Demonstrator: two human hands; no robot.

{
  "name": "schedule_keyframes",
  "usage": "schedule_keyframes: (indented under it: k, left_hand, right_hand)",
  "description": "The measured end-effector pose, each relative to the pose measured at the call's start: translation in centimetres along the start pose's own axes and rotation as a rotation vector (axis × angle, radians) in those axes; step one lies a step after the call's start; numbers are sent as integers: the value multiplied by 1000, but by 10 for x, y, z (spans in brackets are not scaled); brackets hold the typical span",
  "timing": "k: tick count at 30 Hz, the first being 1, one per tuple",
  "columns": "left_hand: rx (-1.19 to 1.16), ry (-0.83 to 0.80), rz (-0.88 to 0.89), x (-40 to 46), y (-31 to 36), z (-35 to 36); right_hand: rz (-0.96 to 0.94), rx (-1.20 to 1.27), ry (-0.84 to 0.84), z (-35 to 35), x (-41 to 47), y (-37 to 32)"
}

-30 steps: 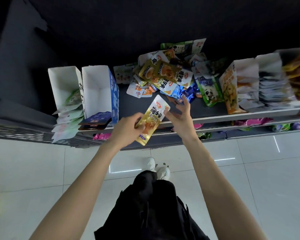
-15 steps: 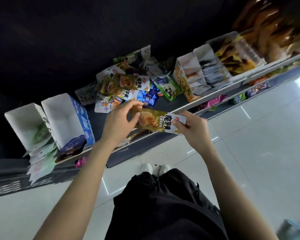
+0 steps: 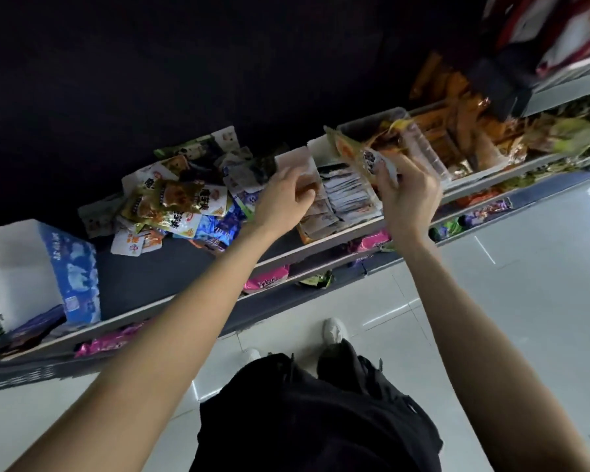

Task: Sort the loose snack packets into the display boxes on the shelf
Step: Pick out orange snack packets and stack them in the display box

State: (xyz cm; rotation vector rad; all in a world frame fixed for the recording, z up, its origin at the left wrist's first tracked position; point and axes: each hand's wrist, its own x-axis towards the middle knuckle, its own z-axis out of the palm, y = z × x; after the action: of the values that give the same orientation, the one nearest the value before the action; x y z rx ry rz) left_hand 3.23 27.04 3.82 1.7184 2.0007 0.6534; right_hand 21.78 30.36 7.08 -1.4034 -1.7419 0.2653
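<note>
A yellow-and-orange foil snack packet [image 3: 365, 155] is pinched at its lower edge by the right hand [image 3: 407, 195], just before a clear plastic display box [image 3: 423, 148]; light, crinkly, likely slippery. The left hand [image 3: 283, 199], loosely curled, holds nothing.

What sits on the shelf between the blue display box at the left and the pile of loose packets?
Nothing: in the head view the dark shelf is bare between the blue display box and the pile of loose packets.
</note>
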Motion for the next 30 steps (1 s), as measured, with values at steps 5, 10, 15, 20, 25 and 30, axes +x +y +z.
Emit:
schedule_keyframes:
  k: [5,10,15,20,25,30]
  left_hand:
    - [152,-11,-61,37,26,33]
    - [215,104,-97,29,30,53]
    - [234,208,-137,31,33,58]
    - [246,276,-173,33,34,61]
    - [218,345,-177,38,33,61]
    - [164,347,-202,43,26,63]
  right_hand:
    - [-590,-243,-204,38,63,24]
    - [-780,-443,-382,50,100,19]
    - [-872,-516,-528,43,114,8]
    - [-908,-619,-728,64,92,18]
    - [-668,-548,-719,67,88,38]
    - [-681,-622,-749,86,88,38]
